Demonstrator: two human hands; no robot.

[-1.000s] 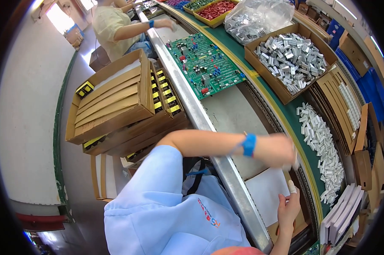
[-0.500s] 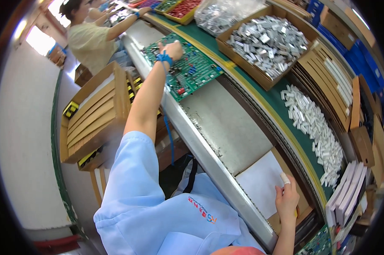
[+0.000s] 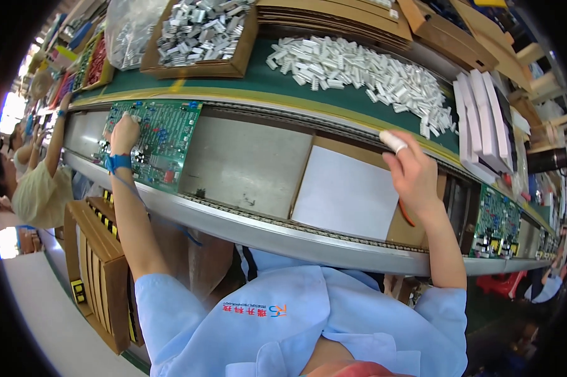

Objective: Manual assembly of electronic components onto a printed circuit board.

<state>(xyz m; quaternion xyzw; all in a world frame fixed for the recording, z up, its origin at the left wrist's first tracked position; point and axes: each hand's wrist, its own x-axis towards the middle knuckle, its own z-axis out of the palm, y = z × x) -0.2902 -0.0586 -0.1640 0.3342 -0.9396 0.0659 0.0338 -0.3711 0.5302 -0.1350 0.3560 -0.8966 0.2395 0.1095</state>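
Note:
My left hand [image 3: 125, 133] is closed over the left part of a green circuit board [image 3: 173, 141], which carries many small components. A scrap of white shows by its fingertips, too small to name. A blue wrist strap [image 3: 118, 163] with a thin cord circles that wrist. My right hand [image 3: 416, 176] is raised over the right end of a white sheet [image 3: 346, 195], thumb and fingers apart and a white cover on one finger. Below its palm shows a curved orange-red handle [image 3: 406, 212]; whether it touches the hand I cannot tell.
White parts [image 3: 365, 69] lie heaped on the green ledge behind the rail. A cardboard box [image 3: 201, 68] of silvery parts stands left of them. White slabs [image 3: 484, 119] and another circuit board [image 3: 497, 220] are at right. A co-worker [image 3: 41, 188] sits at far left.
My view has swung to the right. The right hand has lifted off the white sheet toward the ledge of white parts. My left hand stays at the circuit board, its fingers now more closed.

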